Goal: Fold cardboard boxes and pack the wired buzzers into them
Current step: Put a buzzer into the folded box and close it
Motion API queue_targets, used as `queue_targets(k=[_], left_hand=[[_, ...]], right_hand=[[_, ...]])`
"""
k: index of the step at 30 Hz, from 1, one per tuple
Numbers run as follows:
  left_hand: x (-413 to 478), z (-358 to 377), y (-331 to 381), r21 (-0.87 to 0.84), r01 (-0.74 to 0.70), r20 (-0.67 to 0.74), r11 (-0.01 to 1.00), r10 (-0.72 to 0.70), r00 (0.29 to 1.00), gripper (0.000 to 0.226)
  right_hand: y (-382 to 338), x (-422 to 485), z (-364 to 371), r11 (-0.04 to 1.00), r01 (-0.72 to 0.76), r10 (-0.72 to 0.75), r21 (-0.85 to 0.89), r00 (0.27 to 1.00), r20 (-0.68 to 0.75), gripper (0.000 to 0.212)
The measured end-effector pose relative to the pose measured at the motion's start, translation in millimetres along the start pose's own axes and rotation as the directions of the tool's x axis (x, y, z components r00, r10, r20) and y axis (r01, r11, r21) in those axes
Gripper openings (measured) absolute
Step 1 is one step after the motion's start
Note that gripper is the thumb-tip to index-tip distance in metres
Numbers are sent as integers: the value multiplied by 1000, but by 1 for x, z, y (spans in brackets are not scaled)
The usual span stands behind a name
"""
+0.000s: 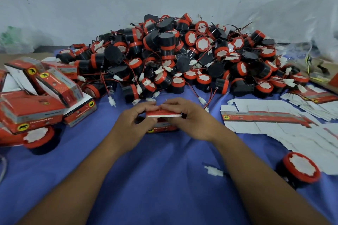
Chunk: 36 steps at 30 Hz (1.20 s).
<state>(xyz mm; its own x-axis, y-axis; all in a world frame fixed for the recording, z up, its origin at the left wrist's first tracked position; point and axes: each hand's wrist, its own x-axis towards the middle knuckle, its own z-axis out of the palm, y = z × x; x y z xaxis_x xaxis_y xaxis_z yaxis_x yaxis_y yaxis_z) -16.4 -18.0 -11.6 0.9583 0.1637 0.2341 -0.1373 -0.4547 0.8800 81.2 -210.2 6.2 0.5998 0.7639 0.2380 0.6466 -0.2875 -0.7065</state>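
step: closing box flap | grip: left hand (pixel 136 120) and right hand (pixel 190 118) pinch the box (pixel 163 114) | advice: press the flap evenly between both thumbs.

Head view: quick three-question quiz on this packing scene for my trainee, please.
1. True or false: the left hand and right hand both hold the red cardboard box.
2. Where do the flat box blanks lie? A) left of the hands B) right of the hands C) between the hands
3. Fill in: the buzzer pile lies on a ____ cloth.
Key: 1 true; 2 B; 3 blue.
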Motion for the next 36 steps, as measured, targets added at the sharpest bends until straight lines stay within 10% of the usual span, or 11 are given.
queue_targets(k=[6,16,24,28,36], left_hand=[[-5,-3,3,69,-37,56,997,33,998,58],[-6,-1,10,80,-65,5,995,65,998,39],[-3,1,1,215,-54,155,975,21,988,61],[-3,5,-5,245,-13,221,970,-42,974,73],[-3,1,3,320,-139,75,937,121,990,51]], right_hand=[[1,-5,-3,998,69,-69,10,998,7,48],[-5,-3,0,997,46,-41,65,997,-70,33],[-14,-2,7,937,185,-194,-297,981,-1,38],[-14,-5,15,890,69,-42,-450,997,71,50],[-9,-9,11,996,68,-66,50,996,-57,45]])
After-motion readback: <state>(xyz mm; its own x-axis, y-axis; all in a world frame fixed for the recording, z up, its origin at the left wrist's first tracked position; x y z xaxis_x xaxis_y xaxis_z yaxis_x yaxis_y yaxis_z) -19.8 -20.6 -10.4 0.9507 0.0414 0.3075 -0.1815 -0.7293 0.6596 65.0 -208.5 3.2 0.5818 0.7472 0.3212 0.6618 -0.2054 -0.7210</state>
